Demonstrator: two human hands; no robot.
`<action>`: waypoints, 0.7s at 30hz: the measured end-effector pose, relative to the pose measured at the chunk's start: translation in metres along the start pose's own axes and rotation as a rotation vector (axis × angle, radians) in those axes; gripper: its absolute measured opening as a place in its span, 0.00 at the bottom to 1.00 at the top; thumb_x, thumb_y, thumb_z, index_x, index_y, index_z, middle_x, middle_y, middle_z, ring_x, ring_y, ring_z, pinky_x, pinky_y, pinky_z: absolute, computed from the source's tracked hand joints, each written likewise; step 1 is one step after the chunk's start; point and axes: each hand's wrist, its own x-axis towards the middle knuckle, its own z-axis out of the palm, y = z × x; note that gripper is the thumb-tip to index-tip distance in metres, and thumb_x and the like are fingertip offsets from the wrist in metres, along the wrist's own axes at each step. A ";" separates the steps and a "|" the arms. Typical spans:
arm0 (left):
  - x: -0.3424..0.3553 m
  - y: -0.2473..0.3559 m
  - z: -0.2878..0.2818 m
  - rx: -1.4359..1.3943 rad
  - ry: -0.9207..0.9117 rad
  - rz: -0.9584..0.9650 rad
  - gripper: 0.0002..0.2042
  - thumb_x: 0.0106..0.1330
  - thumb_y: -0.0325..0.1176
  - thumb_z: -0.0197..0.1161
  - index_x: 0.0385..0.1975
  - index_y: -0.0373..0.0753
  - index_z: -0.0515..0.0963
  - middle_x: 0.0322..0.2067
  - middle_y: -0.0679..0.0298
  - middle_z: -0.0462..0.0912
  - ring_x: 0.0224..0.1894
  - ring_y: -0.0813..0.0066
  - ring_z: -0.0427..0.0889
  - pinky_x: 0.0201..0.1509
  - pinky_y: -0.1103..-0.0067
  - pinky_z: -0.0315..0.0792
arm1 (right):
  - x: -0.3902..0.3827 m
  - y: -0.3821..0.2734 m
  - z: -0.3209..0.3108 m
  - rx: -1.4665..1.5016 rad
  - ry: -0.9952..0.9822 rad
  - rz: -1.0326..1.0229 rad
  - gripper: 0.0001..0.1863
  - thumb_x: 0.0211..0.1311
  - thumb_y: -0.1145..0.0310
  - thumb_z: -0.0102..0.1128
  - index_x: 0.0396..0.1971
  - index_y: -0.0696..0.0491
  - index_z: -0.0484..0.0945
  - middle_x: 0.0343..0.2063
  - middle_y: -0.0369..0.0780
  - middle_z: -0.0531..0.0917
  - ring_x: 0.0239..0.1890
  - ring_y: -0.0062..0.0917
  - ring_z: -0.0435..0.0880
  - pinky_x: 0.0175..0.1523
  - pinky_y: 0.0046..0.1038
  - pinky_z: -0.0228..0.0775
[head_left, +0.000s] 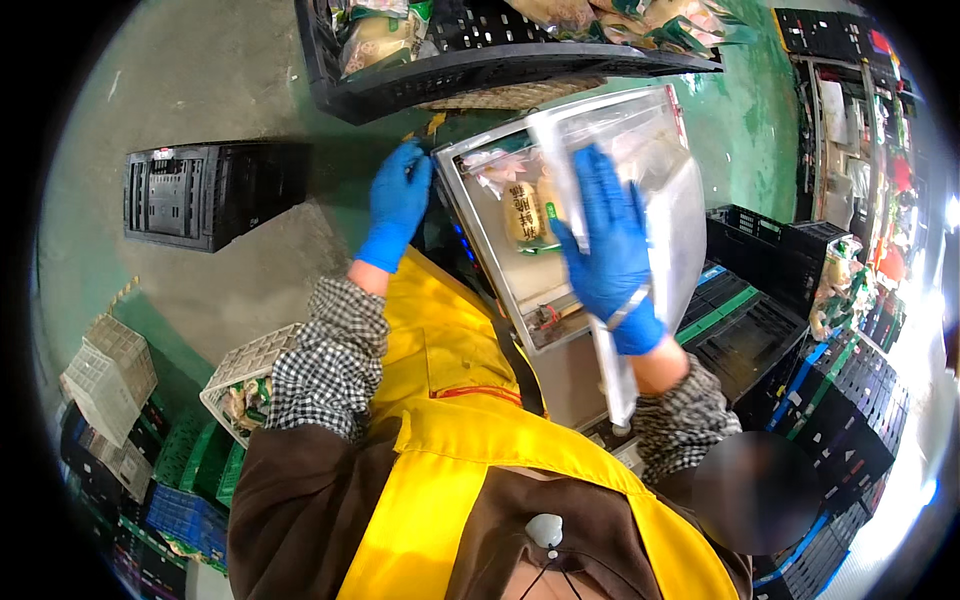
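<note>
My right hand (610, 240), in a blue glove, lies stretched out on the white-edged clear lid (672, 205) of a metal-framed machine (477, 235). The lid stands tilted up over the machine's bed. Inside the frame, a clear food bag (523, 215) with a tan and green print lies on the bed, partly hidden by the lid's edge and my hand. Just left of the frame hovers my left hand (400, 195), also blue-gloved. Its fingers are loosely bent and hold nothing that shows.
A black crate (520, 62) with several bagged items stands beyond the machine. To the left, a black crate (215, 195) sits on the floor, and a white basket (250, 380) is nearer. Stacked dark crates (740, 330) stand close on the right.
</note>
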 end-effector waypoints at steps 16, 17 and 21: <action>0.068 0.050 0.106 0.765 -0.452 0.142 0.27 0.63 0.54 0.40 0.32 0.33 0.76 0.34 0.46 0.78 0.36 0.49 0.77 0.39 0.61 0.69 | -0.012 -0.009 0.190 -0.123 -0.090 0.048 0.34 0.56 0.56 0.42 0.63 0.46 0.49 0.64 0.39 0.51 0.65 0.33 0.51 0.66 0.42 0.36; 0.067 0.066 0.102 0.769 -0.458 0.077 0.27 0.63 0.54 0.40 0.30 0.33 0.76 0.32 0.48 0.78 0.35 0.50 0.77 0.38 0.61 0.69 | -0.011 -0.012 0.186 -0.065 -0.096 0.065 0.34 0.56 0.57 0.42 0.64 0.46 0.47 0.64 0.39 0.51 0.66 0.33 0.50 0.66 0.42 0.37; 0.075 0.048 0.109 0.794 -0.421 0.077 0.29 0.62 0.56 0.39 0.25 0.33 0.78 0.31 0.47 0.79 0.36 0.51 0.78 0.39 0.62 0.70 | -0.003 -0.015 0.190 -0.194 -0.175 0.078 0.32 0.58 0.61 0.41 0.64 0.45 0.47 0.64 0.39 0.50 0.67 0.32 0.47 0.66 0.42 0.38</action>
